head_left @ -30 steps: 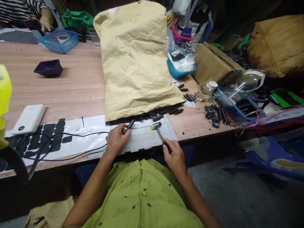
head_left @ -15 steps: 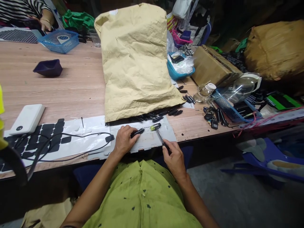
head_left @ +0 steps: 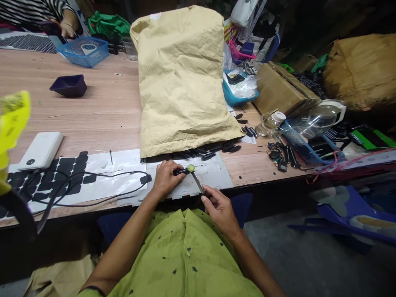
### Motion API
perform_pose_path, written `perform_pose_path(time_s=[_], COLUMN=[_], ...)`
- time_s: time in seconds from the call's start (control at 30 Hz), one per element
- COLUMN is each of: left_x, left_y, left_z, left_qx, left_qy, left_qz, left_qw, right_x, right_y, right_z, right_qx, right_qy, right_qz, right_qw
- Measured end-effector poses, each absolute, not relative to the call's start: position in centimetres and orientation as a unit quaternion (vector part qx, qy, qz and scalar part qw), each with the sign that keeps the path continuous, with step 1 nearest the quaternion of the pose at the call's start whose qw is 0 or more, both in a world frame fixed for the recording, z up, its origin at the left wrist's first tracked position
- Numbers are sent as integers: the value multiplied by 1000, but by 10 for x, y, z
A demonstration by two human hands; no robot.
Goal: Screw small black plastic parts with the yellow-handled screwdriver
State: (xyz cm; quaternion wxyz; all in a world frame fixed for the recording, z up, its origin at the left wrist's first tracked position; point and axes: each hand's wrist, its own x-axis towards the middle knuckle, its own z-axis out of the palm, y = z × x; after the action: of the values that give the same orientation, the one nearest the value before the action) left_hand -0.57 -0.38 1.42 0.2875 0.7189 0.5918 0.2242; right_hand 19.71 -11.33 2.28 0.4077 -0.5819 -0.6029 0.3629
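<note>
Resting near the left edge of the wooden table (head_left: 102, 111) is a white power bank (head_left: 40, 150), just beside a sheet of black squares (head_left: 66, 175) with a black cable (head_left: 102, 175) looping over it. Farther back sit a dark blue tray (head_left: 68, 85) and a blue basket (head_left: 84, 50), close to another person's hand (head_left: 67, 29). A big tan paper sack (head_left: 182, 78) stands mid-table, with loose black pieces (head_left: 216, 146) lying along its front edge. In front of it the left hand (head_left: 165, 179) pinches a short black piece (head_left: 180, 171) between thumb and fingertips, pressing it flat on a grey mat (head_left: 213, 175) at the table's near edge. The yellow-tipped head of a small hammer (head_left: 194, 177) sits on, or possibly just above, the end of that piece; the view is too small to tell. The right hand (head_left: 218, 206) has its fingers wrapped round the hammer's handle, off the table edge. To the right lie a teal tub (head_left: 236, 95), a cardboard box (head_left: 281, 88), a clear bottle (head_left: 270, 119) and a blue mesh bin (head_left: 305, 142).
</note>
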Motion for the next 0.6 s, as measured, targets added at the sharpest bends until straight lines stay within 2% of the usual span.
perform_pose_path(time_s=[0.33,0.6], left_x=[-4,-5], left_y=[-3,-3], left_z=[19,16], left_qx=[721,721], left_qy=[592,587], left_qz=[211,225], left_qw=[292,291], right_x=[189,196], right_y=[-111,-114], right_z=[26,22], right_qx=[-554,-596], right_qy=[-665,-610], right_qz=[316,319], right_qw=[389,413])
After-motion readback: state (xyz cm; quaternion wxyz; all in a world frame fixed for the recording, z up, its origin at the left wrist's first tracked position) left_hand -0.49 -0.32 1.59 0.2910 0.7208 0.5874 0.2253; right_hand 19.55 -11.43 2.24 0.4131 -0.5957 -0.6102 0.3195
